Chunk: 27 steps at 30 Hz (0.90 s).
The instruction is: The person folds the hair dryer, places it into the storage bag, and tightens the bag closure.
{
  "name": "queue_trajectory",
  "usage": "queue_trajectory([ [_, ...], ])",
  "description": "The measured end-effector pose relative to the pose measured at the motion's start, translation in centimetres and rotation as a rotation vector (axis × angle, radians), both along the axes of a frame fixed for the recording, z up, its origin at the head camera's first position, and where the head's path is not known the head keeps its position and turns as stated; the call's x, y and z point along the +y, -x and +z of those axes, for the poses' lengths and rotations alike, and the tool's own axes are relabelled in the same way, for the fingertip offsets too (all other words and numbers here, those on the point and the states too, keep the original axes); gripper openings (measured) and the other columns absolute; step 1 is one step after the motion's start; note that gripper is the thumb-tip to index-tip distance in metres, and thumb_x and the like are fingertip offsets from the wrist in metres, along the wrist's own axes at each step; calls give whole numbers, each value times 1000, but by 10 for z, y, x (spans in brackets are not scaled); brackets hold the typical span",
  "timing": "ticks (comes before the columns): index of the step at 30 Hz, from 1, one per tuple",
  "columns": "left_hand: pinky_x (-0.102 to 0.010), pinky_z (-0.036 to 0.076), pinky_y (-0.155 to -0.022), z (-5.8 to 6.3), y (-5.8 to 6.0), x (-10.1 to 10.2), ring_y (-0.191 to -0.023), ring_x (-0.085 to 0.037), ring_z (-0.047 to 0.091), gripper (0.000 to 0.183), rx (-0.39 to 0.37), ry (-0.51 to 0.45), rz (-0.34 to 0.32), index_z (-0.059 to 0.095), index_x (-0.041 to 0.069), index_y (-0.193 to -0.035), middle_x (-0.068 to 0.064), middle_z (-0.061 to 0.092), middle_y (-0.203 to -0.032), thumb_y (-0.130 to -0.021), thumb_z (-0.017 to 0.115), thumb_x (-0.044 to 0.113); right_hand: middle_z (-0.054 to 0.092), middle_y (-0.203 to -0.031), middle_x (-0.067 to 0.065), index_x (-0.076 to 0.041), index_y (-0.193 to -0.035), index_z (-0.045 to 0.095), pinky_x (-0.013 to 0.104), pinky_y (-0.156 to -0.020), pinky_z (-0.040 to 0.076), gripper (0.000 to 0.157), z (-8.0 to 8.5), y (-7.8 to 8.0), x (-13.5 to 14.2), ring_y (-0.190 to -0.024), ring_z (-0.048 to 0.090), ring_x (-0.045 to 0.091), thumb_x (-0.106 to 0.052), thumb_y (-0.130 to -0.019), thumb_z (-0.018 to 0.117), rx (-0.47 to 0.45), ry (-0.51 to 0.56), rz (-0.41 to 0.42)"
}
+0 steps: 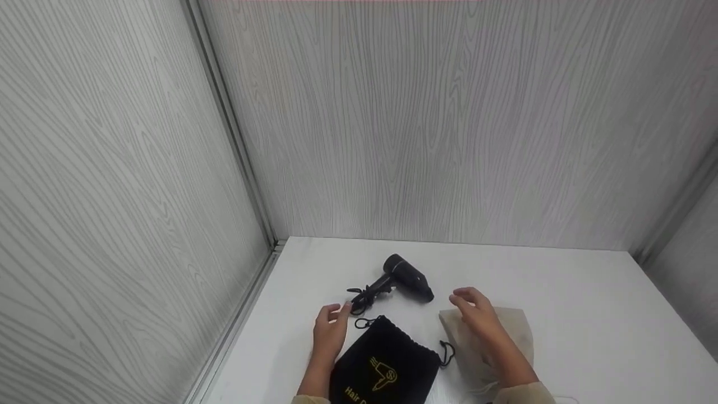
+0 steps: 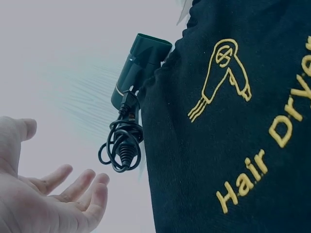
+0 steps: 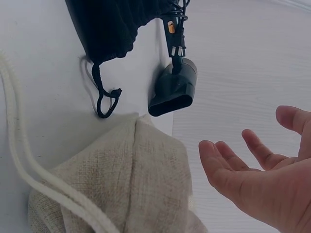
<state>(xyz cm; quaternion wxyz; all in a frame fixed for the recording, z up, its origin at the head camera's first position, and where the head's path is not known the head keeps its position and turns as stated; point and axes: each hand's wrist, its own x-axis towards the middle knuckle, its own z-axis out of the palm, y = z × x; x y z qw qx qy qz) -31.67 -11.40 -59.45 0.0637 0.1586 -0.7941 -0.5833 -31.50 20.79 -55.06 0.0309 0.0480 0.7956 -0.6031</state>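
A black hair dryer (image 1: 408, 276) lies on the white table, its cord (image 2: 121, 141) bundled around the handle. Nearer the front is a black drawstring bag (image 1: 387, 359) with a yellow dryer drawing and "Hair Dryer" lettering. My left hand (image 1: 330, 332) is held by the bag's left edge, close to the cord bundle, fingers loosely bent around nothing. Over a beige cloth bag (image 1: 516, 325) hovers my right hand (image 1: 478, 315), its fingers relaxed and bare of any object. In the right wrist view the dryer's flat nozzle (image 3: 171, 104) points toward the beige bag.
Black drawstring loops (image 1: 447, 353) stick out from both upper corners of the black bag. White cord (image 3: 29, 165) trails beside the beige bag. Grey wood-grain panels (image 1: 426, 123) enclose the table (image 1: 589, 314) at the back and both sides.
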Motion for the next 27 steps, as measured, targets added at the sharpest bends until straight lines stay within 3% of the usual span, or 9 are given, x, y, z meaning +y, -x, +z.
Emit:
queue_trajectory([
  [5, -51, 54, -97, -1, 2, 1, -115, -32, 67, 65, 9, -12, 5, 61, 4, -139, -18, 66, -129, -101, 62, 57, 48, -155, 27, 0, -146, 50, 59, -114, 46, 48, -2, 2, -2, -144, 48, 45, -30, -109, 56, -30, 20, 4],
  [14, -52, 55, -94, -1, 10, 6, -112, -35, 67, 54, 99, -39, 93, 64, 0, -132, -22, 69, -123, -101, 67, 45, 53, -149, 27, 0, -144, 51, 61, -113, 48, 48, 0, 13, -7, -143, 49, 45, -29, -107, 58, -48, 70, -10],
  [23, -51, 55, -91, -2, 20, 18, -107, -33, 67, 50, 132, -18, 84, 65, 0, -129, -21, 68, -119, -102, 67, 42, 59, -146, 29, 3, -143, 54, 58, -111, 50, 48, -8, 22, -15, -135, 56, 44, -26, -106, 61, 12, 67, -47],
  [27, -51, 55, -92, -4, 23, 19, -107, -33, 67, 49, 131, -12, 88, 66, 0, -128, -21, 68, -119, -102, 67, 42, 55, -150, 31, 3, -146, 52, 59, -114, 48, 49, -8, 26, -17, -138, 55, 48, -25, -107, 60, 1, 137, -66],
])
